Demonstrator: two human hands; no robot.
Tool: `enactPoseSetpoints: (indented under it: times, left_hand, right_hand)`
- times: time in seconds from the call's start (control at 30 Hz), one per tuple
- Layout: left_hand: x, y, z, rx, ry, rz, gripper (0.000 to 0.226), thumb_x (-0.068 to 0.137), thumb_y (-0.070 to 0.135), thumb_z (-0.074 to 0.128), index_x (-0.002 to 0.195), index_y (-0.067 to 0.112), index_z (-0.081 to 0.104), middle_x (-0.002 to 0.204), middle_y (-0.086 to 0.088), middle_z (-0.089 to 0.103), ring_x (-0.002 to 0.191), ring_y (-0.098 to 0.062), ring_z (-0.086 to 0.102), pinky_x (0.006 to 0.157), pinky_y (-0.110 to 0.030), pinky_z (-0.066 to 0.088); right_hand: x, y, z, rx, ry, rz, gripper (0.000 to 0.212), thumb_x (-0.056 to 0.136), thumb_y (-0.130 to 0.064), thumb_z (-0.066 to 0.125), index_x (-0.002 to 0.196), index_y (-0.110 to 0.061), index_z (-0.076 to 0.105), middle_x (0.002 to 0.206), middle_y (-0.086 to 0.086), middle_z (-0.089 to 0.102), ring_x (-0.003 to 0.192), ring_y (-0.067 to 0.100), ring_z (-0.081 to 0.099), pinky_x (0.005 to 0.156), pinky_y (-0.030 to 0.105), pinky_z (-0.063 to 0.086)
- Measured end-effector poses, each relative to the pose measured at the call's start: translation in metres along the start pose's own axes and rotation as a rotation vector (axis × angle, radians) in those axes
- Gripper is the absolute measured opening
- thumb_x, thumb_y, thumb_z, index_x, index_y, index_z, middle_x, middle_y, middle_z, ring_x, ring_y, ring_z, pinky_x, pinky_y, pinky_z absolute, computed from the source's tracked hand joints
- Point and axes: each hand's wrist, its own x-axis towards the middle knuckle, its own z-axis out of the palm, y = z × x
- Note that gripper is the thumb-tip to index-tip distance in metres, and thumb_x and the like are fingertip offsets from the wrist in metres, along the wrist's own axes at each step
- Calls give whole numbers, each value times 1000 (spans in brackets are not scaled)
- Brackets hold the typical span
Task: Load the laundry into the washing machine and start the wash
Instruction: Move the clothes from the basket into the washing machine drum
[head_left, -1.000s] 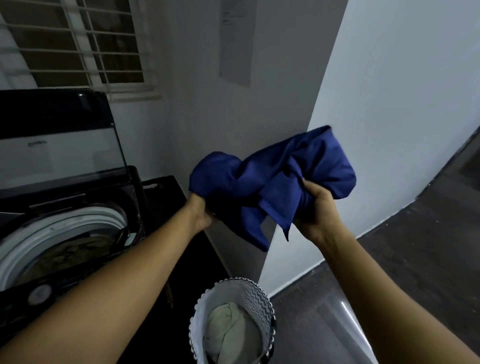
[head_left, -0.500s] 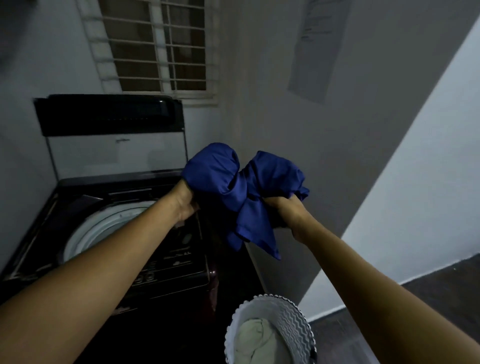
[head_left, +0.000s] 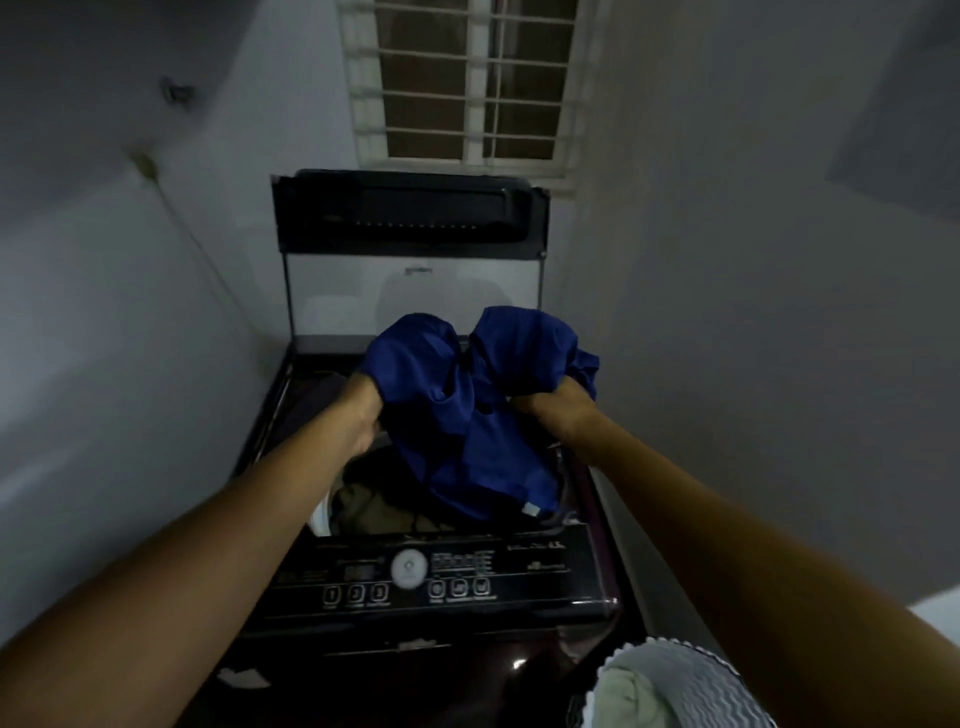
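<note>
— Over the open tub, what do I have in hand?

— I have a bunched blue garment held up between both hands, right above the mouth of the washing machine. My left hand is closed around its left fold, and my right hand is closed on the right fold. A loose flap with a small pale tag hangs down toward the front right of the opening.

— And inside the tub?

— I see dark, brownish clothes already lying in there, below the blue cloth. A strip of the white drum rim shows at the left, beside my left forearm.

— Where is the machine's lid?

— The lid stands upright behind the opening, its dark top band against the wall. Nearer me is the control panel, with a round white button in the middle and small square buttons in a row under it. The print is too blurred for me to read.

— Anything else close by?

— A laundry basket with a wavy grey-and-white pattern sits at the lower right, just beside the machine, with a pale green cloth in it. A barred window is above the lid.
</note>
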Motion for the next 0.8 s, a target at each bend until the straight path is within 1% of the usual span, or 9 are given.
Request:
enactPoseSetpoints:
  times: [0.07, 0.17, 0.3, 0.37, 0.43, 0.5, 0.6, 0.7, 0.8]
  left_hand:
    - [26, -5, -19, 61, 62, -76, 34, 106, 23, 46, 79, 8, 60, 85, -14, 62, 62, -21, 50, 44, -28, 45]
    - [60, -25, -43, 184, 103, -98, 33, 108, 26, 41, 107, 5, 67, 86, -12, 64, 66, -24, 55, 53, -32, 46]
    - [103, -62, -75, 463, -43, -9, 28, 100, 13, 48, 122, 23, 63, 112, -3, 67, 98, -25, 63, 83, -34, 54]
    - [118, -78, -88, 587, -127, 30, 47, 90, -6, 49, 121, 27, 59, 114, 0, 62, 106, -22, 59, 82, -29, 51]
    - [134, -92, -96, 648, -143, 20, 62, 88, -6, 53, 141, 26, 50, 130, -3, 57, 100, -13, 59, 79, -24, 50]
    - [141, -102, -96, 804, -187, 123, 67, 88, 3, 59, 148, 29, 44, 137, 1, 54, 103, -10, 59, 84, -21, 49]
    - [158, -125, -86, 1143, -352, 236, 81, 85, 36, 72, 155, 33, 30, 160, -6, 31, 144, -27, 33, 115, -40, 34]
    - [170, -148, -78, 1312, -532, 14, 113, 76, 62, 73, 157, 43, -3, 167, -5, -10, 152, -38, 2, 121, -54, 19]
    - [188, -171, -72, 1419, -611, -154, 128, 70, 71, 71, 152, 43, -24, 165, -7, -19, 151, -41, -2, 122, -56, 13]
  right_hand:
    - [22, 7, 27, -94, 15, 16, 5, 88, -13, 70, 90, -14, 65, 89, 4, 67, 85, 23, 64, 64, 27, 55]
    - [51, 30, 60, -212, -32, 92, 31, 85, -23, 76, 106, -1, 70, 104, 18, 72, 96, 33, 67, 86, 48, 58]
    - [73, 66, 88, -318, -131, 222, 57, 84, -41, 80, 129, -9, 65, 125, 14, 68, 115, 33, 64, 94, 37, 53]
    - [80, 80, 95, -400, -158, 249, 61, 84, -48, 78, 131, -13, 63, 130, 12, 66, 120, 31, 62, 97, 36, 52]
    - [90, 90, 99, -508, -135, 232, 50, 89, -46, 74, 124, -12, 64, 124, 13, 68, 116, 31, 64, 93, 35, 52]
    - [99, 94, 103, -558, -109, 173, 48, 90, -43, 73, 126, -13, 62, 121, 13, 68, 113, 31, 65, 91, 34, 52]
    - [113, 99, 118, -714, -168, 8, 70, 86, -47, 73, 145, -19, 48, 135, 16, 59, 124, 36, 57, 102, 39, 49]
    - [128, 114, 149, -862, -401, -52, 93, 84, -54, 72, 159, -27, 24, 159, 20, 31, 142, 45, 37, 115, 51, 37]
    - [141, 142, 177, -1003, -669, 50, 96, 90, -50, 67, 162, -32, 7, 168, 16, 3, 150, 49, 13, 120, 60, 24]
